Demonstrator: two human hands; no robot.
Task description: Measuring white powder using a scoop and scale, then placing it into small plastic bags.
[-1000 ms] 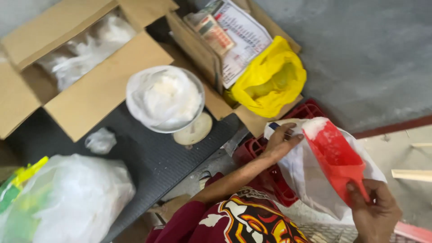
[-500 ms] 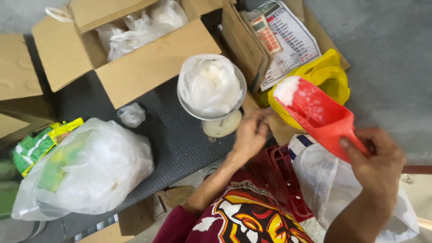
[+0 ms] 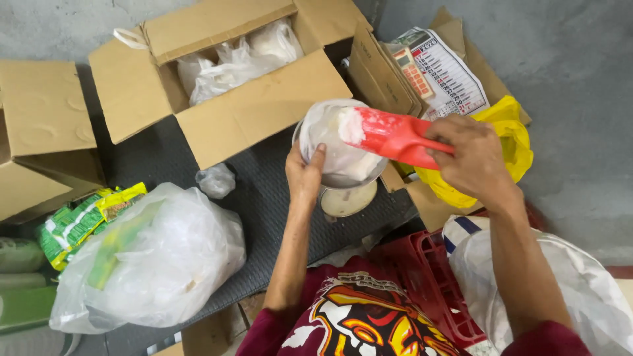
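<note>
Right hand clamped on red scoop, white powder load over bag-lined bowl; left hand grips rim. Filling partway.

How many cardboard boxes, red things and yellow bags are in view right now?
Cardboard boxes: 3, left, middle, right
Red things: 2, scoop in the right hand, crate
Yellow bags: 1
Total: 6

Scoop over bag-lined bowl at centre; open carton behind (bags inside); sack left.
</note>
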